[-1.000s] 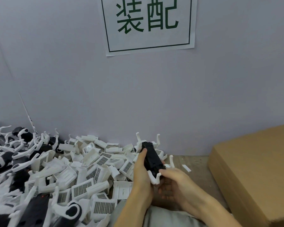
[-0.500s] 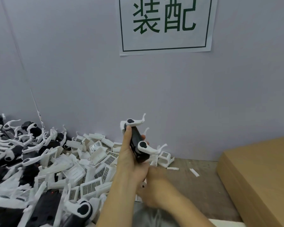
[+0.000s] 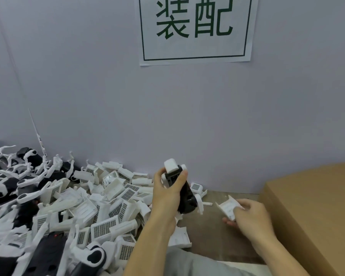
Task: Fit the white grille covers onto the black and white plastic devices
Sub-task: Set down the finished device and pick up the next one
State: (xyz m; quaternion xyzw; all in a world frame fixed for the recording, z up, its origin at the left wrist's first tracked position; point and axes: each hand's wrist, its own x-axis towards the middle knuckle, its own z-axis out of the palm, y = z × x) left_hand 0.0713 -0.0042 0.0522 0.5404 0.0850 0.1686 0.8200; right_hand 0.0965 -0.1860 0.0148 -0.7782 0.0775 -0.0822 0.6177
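Left hand (image 3: pixel 165 198), centre of frame, is gripping a black and white device (image 3: pixel 180 188) w/ fingers curled round its dark body; thumb is lying along the left side, fingertips are wrapping over the right. Device is standing roughly upright, tilted a bit, white end block at top, white clips sticking out at the lower right. It's being held above the tabletop (image 3: pixel 211 234), in front of the pale wall (image 3: pixel 108 96).

Right hand (image 3: pixel 251 218), lower right of centre, is pinching a white grille cover (image 3: pixel 228 207) betw. thumb and curled fingers. Cover is sitting at the hand's left edge, open side facing the camera, tilted; its grille face can't be seen. Cover and device are apart, a bare strip of table showing betw. them.

Lower left and centre-left: a big heap of loose grille covers (image 3: pixel 104 228), many w/ dark mesh faces up, spilling toward the left wrist. Far left: a pile of devices (image 3: pixel 18 186), black bodies and white curved arms tangled together. One more cover (image 3: pixel 179 238) is lying flat just right of the left forearm.

Right edge: a brown cardboard box (image 3: pixel 315 212), its flat top taking up the lower right corner. Top centre: a white paper sign (image 3: pixel 195 30) w/ green characters inside a green border, stuck on the wall. Bottom centre: grey fabric (image 3: pixel 191 263) showing betw. the forearms.
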